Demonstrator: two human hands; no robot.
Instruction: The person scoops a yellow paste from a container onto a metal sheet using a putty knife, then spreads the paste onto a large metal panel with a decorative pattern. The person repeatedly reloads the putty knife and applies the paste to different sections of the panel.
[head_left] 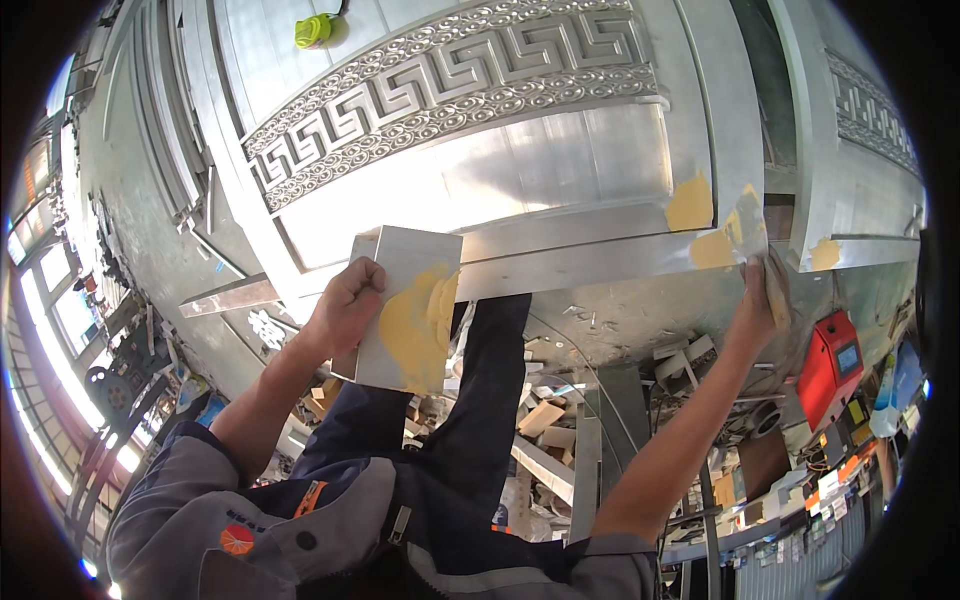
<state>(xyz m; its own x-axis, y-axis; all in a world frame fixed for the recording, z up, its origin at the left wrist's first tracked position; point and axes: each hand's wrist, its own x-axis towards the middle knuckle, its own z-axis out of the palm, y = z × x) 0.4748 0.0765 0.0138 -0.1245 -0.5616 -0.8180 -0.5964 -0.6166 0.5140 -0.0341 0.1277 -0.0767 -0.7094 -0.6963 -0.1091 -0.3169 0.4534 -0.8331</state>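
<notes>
My left hand (346, 308) grips a short silver box-shaped metal piece (405, 255), its broad face smeared thickly with yellow putty (412, 330). Far to the right, my right hand (765, 298) is closed round a thin, flat scraper blade (746, 228). The blade lies against the lower right corner of a large silver metal panel (570, 160), over a patch of yellow putty (712, 249). A further putty patch (690, 202) sits just above it on the frame. Raised key-pattern moulding crosses the panel in an arc. The scraper's handle is mostly hidden by my fingers.
A second silver panel (870, 190) stands close on the right, with its own putty patch (825, 254). A bright green-yellow object (313, 31) rests on the main panel. Below are a red machine (830, 370), offcuts (542, 418) and cables. Long metal strips lie at left.
</notes>
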